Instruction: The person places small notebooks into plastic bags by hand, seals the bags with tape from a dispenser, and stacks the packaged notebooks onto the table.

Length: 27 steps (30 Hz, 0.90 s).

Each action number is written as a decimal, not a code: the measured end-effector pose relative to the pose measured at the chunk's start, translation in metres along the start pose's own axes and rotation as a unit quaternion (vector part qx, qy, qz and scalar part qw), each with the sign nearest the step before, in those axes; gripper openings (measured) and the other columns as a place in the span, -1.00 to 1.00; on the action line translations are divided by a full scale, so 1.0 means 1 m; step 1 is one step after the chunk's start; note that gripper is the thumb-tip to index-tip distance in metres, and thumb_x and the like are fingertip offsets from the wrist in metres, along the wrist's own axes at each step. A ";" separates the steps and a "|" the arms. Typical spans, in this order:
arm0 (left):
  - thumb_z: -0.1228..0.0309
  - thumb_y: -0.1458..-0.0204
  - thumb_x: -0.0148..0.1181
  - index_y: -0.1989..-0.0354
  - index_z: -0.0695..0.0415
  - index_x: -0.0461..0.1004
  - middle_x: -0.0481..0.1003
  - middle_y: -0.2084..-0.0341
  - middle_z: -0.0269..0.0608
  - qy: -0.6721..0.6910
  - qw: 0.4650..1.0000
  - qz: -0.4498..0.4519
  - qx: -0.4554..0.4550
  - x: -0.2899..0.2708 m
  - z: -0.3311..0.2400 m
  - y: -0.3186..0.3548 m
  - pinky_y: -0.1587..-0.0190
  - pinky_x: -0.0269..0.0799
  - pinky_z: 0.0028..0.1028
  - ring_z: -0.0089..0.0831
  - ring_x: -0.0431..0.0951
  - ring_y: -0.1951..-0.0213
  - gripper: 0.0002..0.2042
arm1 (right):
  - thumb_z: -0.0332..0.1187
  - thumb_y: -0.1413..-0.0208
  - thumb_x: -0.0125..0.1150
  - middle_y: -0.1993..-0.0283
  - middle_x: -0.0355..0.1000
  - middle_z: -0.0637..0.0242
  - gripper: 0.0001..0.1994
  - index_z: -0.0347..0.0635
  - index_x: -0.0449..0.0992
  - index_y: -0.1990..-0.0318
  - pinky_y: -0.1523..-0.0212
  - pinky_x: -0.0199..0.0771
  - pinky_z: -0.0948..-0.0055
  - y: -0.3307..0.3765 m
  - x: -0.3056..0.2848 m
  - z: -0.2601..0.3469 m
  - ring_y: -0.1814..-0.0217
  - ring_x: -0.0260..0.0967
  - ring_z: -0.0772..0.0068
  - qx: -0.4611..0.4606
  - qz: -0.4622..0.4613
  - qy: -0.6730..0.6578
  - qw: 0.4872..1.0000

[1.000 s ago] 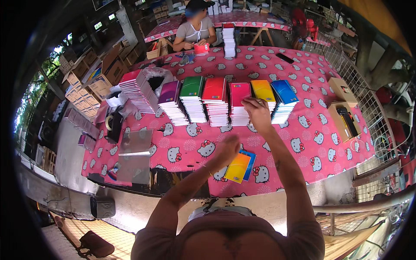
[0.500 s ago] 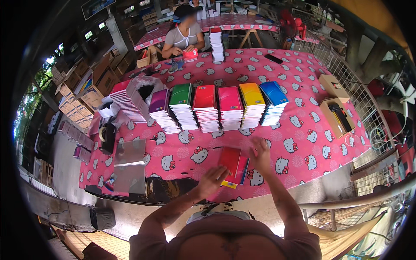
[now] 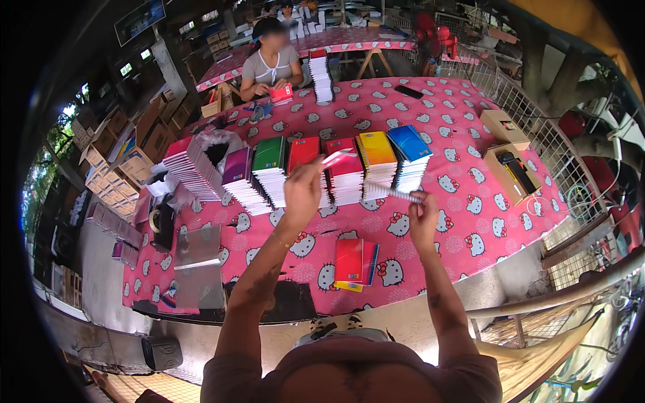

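My left hand (image 3: 304,191) is raised in front of the red stack (image 3: 304,149), its fingers closed at the pale edge of a pink notebook (image 3: 344,154) over the pink stack (image 3: 347,185). My right hand (image 3: 422,209) pinches the end of a spiral-bound edge (image 3: 396,193) in front of the yellow stack (image 3: 378,149). Whether both hands grip one notebook I cannot tell. Nearer me, a red notebook (image 3: 349,258) lies over pink, blue and yellow ones, slightly fanned. Purple (image 3: 236,166), green (image 3: 270,154) and blue (image 3: 408,143) stacks stand in the same row.
A tall leaning notebook stack (image 3: 191,161) and tape dispenser (image 3: 161,225) stand left, near a clear sheet (image 3: 198,245). Cardboard boxes (image 3: 510,171) and a phone (image 3: 408,92) are at right. Across the table (image 3: 463,228), a person (image 3: 272,67) handles a red notebook.
Both hands have left the small fanned pile and reached forward to the stacks, the left one farther. The pile stays on the table. Both hands now grip notebook edges. The view has shifted slightly.
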<state>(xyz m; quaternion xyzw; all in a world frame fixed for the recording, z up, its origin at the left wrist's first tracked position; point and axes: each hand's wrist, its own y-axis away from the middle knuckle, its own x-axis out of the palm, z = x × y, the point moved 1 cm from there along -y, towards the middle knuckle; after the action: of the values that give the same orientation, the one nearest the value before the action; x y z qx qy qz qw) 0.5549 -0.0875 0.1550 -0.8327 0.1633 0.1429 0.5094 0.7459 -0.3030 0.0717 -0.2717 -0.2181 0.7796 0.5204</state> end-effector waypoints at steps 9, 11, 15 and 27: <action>0.42 -0.12 0.22 -0.15 0.17 0.48 0.48 -0.10 -0.06 -0.004 0.941 0.310 0.138 -0.020 -0.016 0.244 -0.24 0.40 -0.14 -0.13 0.47 -0.18 -0.61 | -0.76 0.09 0.02 -0.23 0.35 0.02 -0.51 -0.16 0.53 -0.03 -0.07 0.49 0.19 0.090 0.028 -0.053 -0.23 0.37 -0.07 0.027 0.194 0.035 0.980; 0.37 -0.12 0.23 -0.19 0.15 0.44 0.45 -0.14 -0.07 -0.003 0.948 0.287 0.138 -0.009 -0.018 0.209 -0.30 0.30 -0.07 -0.12 0.41 -0.24 -0.57 | -0.73 0.15 0.05 -0.43 0.12 0.06 -0.33 -0.12 0.39 -0.24 -0.25 0.31 0.04 0.029 0.025 -0.048 -0.43 0.13 -0.11 -0.061 0.122 0.148 0.980; 0.56 0.05 0.14 -0.33 0.21 0.26 0.32 -0.26 0.11 -0.220 0.971 0.066 0.069 -0.008 0.046 0.044 -0.35 0.17 0.01 0.03 0.31 -0.29 -0.36 | -0.65 0.06 0.16 -0.35 0.27 0.18 -0.37 -0.02 0.40 -0.25 -0.36 0.13 -0.02 -0.091 0.017 -0.037 -0.42 0.18 0.05 -0.162 0.045 0.382 0.909; 0.74 -0.04 0.07 0.04 0.25 0.49 0.56 0.22 0.01 -0.096 0.991 0.021 0.089 -0.066 -0.019 0.098 0.13 0.56 -0.17 0.04 0.58 0.17 -0.70 | -0.75 0.03 0.14 -0.10 0.50 0.06 -0.60 -0.09 0.60 0.08 -0.12 0.51 0.23 0.108 0.019 -0.027 -0.12 0.50 0.00 -0.052 0.264 -0.026 0.963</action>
<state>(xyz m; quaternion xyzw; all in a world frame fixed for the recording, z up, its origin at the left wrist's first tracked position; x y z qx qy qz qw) 0.4552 -0.1381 0.1112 -0.7630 0.1426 0.2179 0.5916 0.6831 -0.3231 -0.0199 -0.3255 -0.1922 0.8838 0.2758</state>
